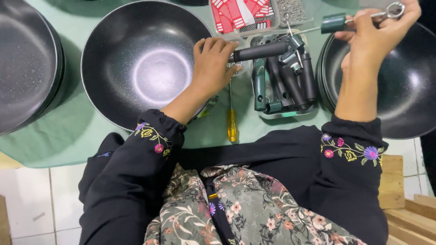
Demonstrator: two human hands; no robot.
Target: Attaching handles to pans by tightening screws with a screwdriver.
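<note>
green cloth [68, 131] covers bench. my left hand [213, 63] grips black handle [261, 51] against pan [145, 63] rim; right hand [377, 31] clasps, apparently, a screwdriver [336, 22] above.

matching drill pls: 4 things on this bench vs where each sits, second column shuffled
1. yellow-handled screwdriver
2. black pan handle
3. T-handle tool
4. red-and-white packet

a. in the right hand
b. in a clear tray at the top
c. lying on the green cloth
d. gripped by the left hand at the wok rim

Pairs: 1-c, 2-d, 3-a, 4-b
</note>
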